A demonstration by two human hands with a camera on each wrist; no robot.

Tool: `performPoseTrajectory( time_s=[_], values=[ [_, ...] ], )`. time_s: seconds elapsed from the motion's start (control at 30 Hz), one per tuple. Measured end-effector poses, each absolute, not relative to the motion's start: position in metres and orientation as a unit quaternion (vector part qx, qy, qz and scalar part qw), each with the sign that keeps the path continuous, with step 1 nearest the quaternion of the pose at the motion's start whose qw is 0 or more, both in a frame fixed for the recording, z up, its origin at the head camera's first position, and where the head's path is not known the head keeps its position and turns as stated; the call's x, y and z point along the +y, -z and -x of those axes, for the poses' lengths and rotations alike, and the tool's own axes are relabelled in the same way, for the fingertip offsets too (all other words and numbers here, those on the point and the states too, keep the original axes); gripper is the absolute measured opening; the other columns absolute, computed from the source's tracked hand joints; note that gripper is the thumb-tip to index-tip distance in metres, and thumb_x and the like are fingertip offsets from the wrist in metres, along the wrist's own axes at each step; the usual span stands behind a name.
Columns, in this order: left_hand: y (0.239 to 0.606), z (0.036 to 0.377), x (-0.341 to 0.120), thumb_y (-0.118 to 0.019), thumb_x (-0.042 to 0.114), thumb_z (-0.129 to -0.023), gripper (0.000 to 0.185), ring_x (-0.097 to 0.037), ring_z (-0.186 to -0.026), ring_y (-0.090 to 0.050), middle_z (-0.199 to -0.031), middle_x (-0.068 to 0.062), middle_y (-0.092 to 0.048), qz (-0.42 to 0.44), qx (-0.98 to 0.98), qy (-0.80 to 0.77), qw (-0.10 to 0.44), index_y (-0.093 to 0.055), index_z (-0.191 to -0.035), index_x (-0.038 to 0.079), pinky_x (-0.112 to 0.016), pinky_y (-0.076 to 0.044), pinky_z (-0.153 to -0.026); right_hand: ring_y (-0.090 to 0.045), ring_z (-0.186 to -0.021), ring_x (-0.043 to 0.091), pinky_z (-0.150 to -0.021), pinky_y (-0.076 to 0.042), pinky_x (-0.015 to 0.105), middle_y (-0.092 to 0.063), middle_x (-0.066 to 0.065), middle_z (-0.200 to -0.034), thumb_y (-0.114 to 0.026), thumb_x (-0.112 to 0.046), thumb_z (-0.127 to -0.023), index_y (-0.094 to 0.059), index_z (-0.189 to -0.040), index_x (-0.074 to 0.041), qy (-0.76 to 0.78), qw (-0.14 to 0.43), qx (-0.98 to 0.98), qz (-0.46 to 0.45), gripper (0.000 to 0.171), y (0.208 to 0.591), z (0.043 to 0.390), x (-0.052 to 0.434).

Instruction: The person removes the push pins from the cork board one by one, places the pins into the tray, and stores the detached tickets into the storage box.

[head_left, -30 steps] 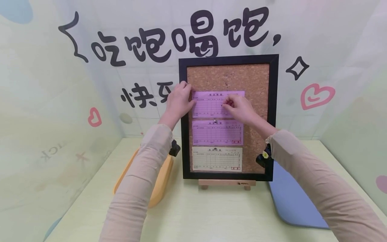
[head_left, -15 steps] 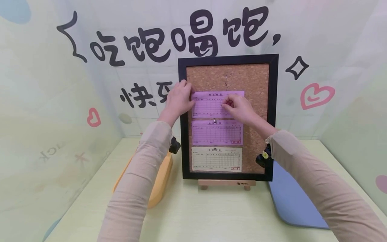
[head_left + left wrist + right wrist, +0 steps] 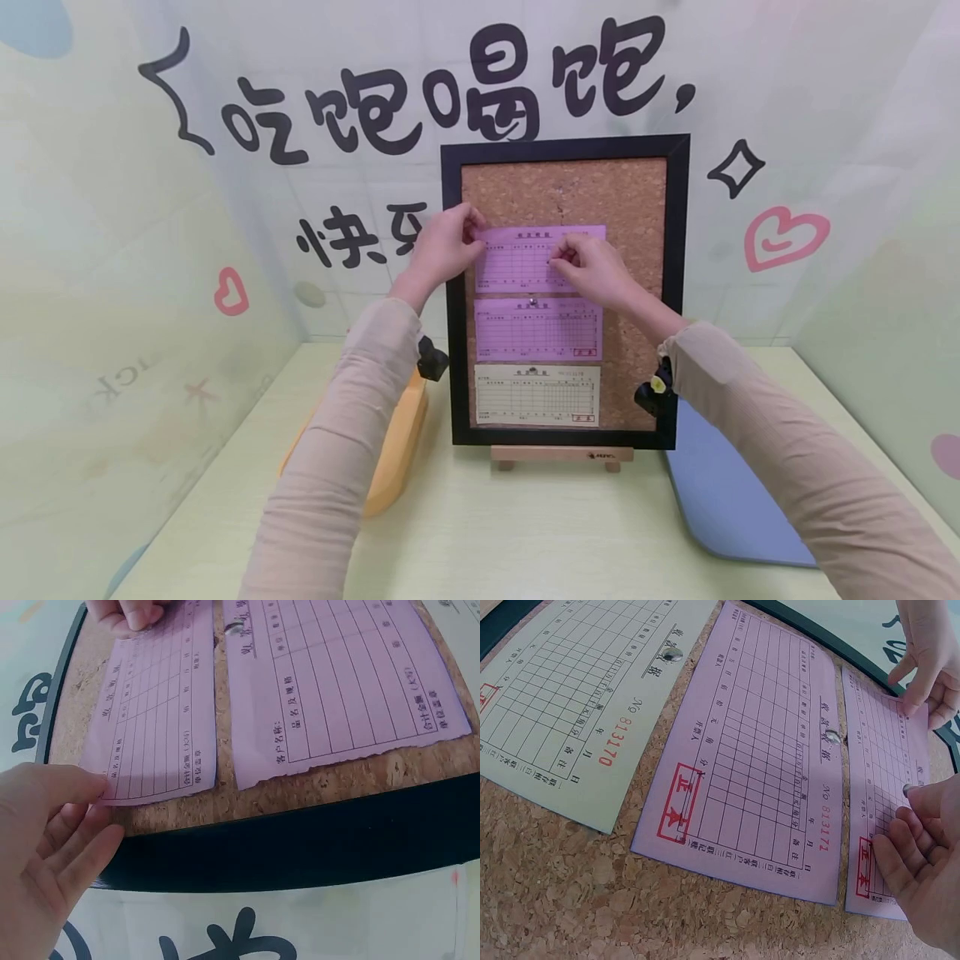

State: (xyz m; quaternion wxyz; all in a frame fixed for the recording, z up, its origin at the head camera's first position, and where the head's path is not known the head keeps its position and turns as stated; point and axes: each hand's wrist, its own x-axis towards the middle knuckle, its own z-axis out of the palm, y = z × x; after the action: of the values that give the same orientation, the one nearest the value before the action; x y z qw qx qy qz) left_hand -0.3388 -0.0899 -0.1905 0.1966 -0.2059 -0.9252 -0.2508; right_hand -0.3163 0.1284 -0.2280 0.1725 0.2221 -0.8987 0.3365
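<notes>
Since the earlier frames the left hand [image 3: 442,246] has shifted slightly right, so its fingertips now sit on the top left corner of the top slip [image 3: 525,258] instead of beside the frame edge; the right hand [image 3: 592,268] has hardly moved.

The top slip, a purple form, lies flat against the upper middle of the cork board [image 3: 562,187]. The left hand pinches its corner between thumb and fingers, as the left wrist view shows. The right hand has its fingers curled, the tips pressing a small metal pin [image 3: 907,790] against the slip near its middle right.

By the look of it, the work is well along. Below the top slip a second purple slip [image 3: 538,329] hangs by a pin at its top centre, and under that a cream slip [image 3: 537,394] is pinned the same way. Only the top slip seems left to fix; whether its pin is already fully in I cannot tell.

The board stands upright on a small wooden stand [image 3: 561,455] on the bench [image 3: 525,533]. A yellow tray [image 3: 393,467] lies to its left and a blue tray [image 3: 727,500] to its right; their contents are hidden.
</notes>
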Motion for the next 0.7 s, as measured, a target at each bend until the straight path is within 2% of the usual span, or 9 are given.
performPoseTrajectory(
  time_s=[0.37,0.7],
  values=[
    [0.1927,0.3372,-0.0977,-0.057,0.006,-0.086,0.017,-0.019,-0.083,-0.058,-0.095,-0.010,-0.065,0.228,-0.909,0.275,0.214,-0.065,-0.101,0.003,-0.029,-0.048,-0.075,-0.048,-0.071,0.020,-0.062,-0.037,0.029,-0.057,0.010,-0.082,-0.054,-0.011,-0.089,-0.059,-0.091,-0.002,-0.339,0.175,-0.897,-0.224,0.011,0.2276,0.3160,0.1272],
    [0.1969,0.3306,-0.0991,-0.059,0.007,-0.086,0.016,-0.018,-0.080,-0.060,-0.093,-0.010,-0.067,0.243,-0.899,0.271,0.244,-0.068,-0.097,0.002,-0.028,-0.048,-0.073,-0.049,-0.072,0.020,-0.062,-0.039,0.029,-0.057,0.011,-0.085,-0.054,-0.011,-0.090,-0.058,-0.093,-0.001,-0.341,0.162,-0.896,-0.235,0.012,0.2330,0.3108,0.1318]
  ],
)
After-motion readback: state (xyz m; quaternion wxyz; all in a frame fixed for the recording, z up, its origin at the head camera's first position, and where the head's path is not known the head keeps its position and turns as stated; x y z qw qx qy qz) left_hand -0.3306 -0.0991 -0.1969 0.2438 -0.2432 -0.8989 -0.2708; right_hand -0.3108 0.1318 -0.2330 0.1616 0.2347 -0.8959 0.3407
